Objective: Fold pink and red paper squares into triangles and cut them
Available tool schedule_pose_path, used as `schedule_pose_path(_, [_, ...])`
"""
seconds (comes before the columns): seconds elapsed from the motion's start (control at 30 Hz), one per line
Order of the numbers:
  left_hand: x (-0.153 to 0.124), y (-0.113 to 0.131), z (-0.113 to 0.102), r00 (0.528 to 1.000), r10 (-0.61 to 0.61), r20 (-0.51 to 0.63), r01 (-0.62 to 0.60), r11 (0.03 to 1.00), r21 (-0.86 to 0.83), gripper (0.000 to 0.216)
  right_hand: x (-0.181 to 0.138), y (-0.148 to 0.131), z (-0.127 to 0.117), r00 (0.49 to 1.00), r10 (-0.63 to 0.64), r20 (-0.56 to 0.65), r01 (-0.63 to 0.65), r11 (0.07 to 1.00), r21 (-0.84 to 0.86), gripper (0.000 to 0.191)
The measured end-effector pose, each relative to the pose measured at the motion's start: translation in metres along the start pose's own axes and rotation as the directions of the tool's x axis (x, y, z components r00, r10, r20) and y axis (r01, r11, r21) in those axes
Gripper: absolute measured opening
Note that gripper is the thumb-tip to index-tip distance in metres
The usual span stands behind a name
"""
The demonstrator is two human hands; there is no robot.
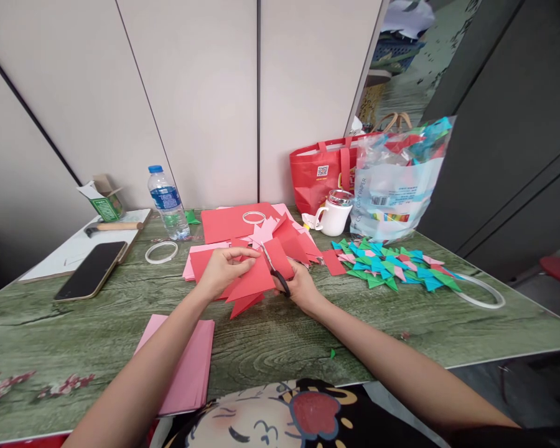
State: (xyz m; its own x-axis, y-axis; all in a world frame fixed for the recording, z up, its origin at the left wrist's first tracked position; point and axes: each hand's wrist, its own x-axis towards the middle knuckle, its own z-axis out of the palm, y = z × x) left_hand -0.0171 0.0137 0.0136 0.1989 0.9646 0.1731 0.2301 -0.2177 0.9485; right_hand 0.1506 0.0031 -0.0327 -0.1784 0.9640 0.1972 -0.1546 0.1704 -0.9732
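In the middle of the head view, my left hand point(224, 269) pinches a sheet of red paper point(254, 280) near its left side. My right hand point(301, 286) is closed around the dark handles of a pair of scissors point(279, 278). The scissor blades point up and away and lie across the red paper. Below the sheet, pointed red pieces point(246, 305) stick out. Behind my hands lies a heap of red and pink paper pieces point(296, 242). My right fingers are partly hidden by the scissors and paper.
A pink paper stack point(198, 354) lies under my left forearm. At left are a phone point(93, 269), a hammer point(114, 229), a water bottle point(168, 205) and a white ring point(161, 252). At right are a white mug point(335, 216), a plastic bag point(392, 193) and folded colored paper pieces point(392, 266).
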Motion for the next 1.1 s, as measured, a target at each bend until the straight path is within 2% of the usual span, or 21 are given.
schedule_pose_path(0.07, [0.0, -0.001, -0.001, 1.0, -0.009, 0.005, 0.009, 1.0, 0.01, 0.027, 0.003, 0.0, -0.004, 0.997, 0.005, -0.071, -0.003, 1.0, 0.019, 0.031])
schedule_pose_path(0.13, [0.001, -0.002, -0.001, 1.0, 0.0, -0.006, 0.0, 0.999, 0.043, 0.027, 0.01, -0.002, -0.012, 0.979, 0.005, -0.206, 0.02, 0.993, 0.117, 0.031])
schedule_pose_path(0.2, [0.003, -0.004, -0.002, 0.999, 0.015, -0.041, -0.011, 0.994, 0.112, 0.026, 0.019, -0.005, -0.025, 0.915, 0.015, -0.403, 0.129, 0.936, 0.328, 0.028])
schedule_pose_path(0.27, [0.005, -0.007, -0.003, 0.995, 0.03, -0.095, -0.01, 0.98, 0.198, 0.025, 0.028, -0.009, -0.039, 0.865, 0.08, -0.495, 0.218, 0.83, 0.514, 0.024])
schedule_pose_path(0.33, [0.008, -0.012, -0.005, 0.99, 0.041, -0.135, -0.001, 0.958, 0.285, 0.024, 0.035, -0.012, -0.05, 0.832, 0.184, -0.523, 0.23, 0.744, 0.628, 0.02])
schedule_pose_path(0.4, [0.01, -0.018, -0.008, 0.986, 0.052, -0.16, 0.014, 0.921, 0.388, 0.024, 0.038, -0.014, -0.057, 0.827, 0.247, -0.505, 0.218, 0.687, 0.694, 0.017])
schedule_pose_path(0.47, [0.012, -0.023, -0.01, 0.98, 0.058, -0.189, 0.047, 0.861, 0.507, 0.024, 0.039, -0.015, -0.059, 0.842, 0.252, -0.477, 0.209, 0.662, 0.719, 0.016])
schedule_pose_path(0.53, [0.013, -0.028, -0.012, 0.971, 0.076, -0.225, 0.076, 0.8, 0.596, 0.025, 0.039, -0.015, -0.059, 0.86, 0.208, -0.465, 0.216, 0.677, 0.703, 0.019])
schedule_pose_path(0.6, [0.014, -0.03, -0.012, 0.963, 0.132, -0.235, 0.049, 0.77, 0.636, 0.024, 0.039, -0.014, -0.06, 0.861, 0.121, -0.494, 0.252, 0.741, 0.622, 0.023])
schedule_pose_path(0.67, [0.014, -0.031, -0.011, 0.95, 0.223, -0.219, -0.03, 0.763, 0.645, 0.022, 0.041, -0.01, -0.062, 0.83, -0.016, -0.557, 0.304, 0.851, 0.428, 0.032])
schedule_pose_path(0.73, [0.014, -0.031, -0.009, 0.934, 0.308, -0.183, -0.118, 0.747, 0.654, 0.022, 0.041, -0.005, -0.065, 0.803, -0.183, -0.567, 0.29, 0.951, 0.104, 0.039])
schedule_pose_path(0.77, [0.014, -0.03, -0.008, 0.926, 0.339, -0.165, -0.153, 0.737, 0.658, 0.021, 0.041, -0.003, -0.067, 0.815, -0.247, -0.525, 0.236, 0.968, -0.09, 0.039])
schedule_pose_path(0.8, [0.014, -0.03, -0.007, 0.92, 0.363, -0.147, -0.182, 0.729, 0.66, 0.022, 0.04, 0.0, -0.068, 0.831, -0.289, -0.476, 0.16, 0.942, -0.294, 0.036])
schedule_pose_path(0.83, [0.014, -0.03, -0.006, 0.915, 0.382, -0.13, -0.207, 0.722, 0.66, 0.022, 0.038, 0.002, -0.069, 0.849, -0.304, -0.432, 0.07, 0.876, -0.478, 0.032])
schedule_pose_path(0.9, [0.013, -0.03, -0.003, 0.907, 0.408, -0.102, -0.247, 0.715, 0.654, 0.022, 0.036, 0.006, -0.07, 0.879, -0.286, -0.382, -0.085, 0.695, -0.714, 0.025])
schedule_pose_path(0.93, [0.012, -0.029, -0.003, 0.906, 0.412, -0.094, -0.258, 0.715, 0.65, 0.022, 0.035, 0.007, -0.07, 0.888, -0.27, -0.372, -0.135, 0.62, -0.773, 0.022])
schedule_pose_path(1.0, [0.012, -0.029, -0.002, 0.913, 0.399, -0.09, -0.256, 0.729, 0.634, 0.022, 0.034, 0.009, -0.069, 0.894, -0.259, -0.365, -0.179, 0.541, -0.822, 0.017])
schedule_pose_path(1.1, [0.013, -0.03, -0.003, 0.938, 0.325, -0.12, -0.196, 0.783, 0.591, 0.023, 0.035, 0.009, -0.071, 0.864, -0.302, -0.403, -0.2, 0.529, -0.825, 0.015])
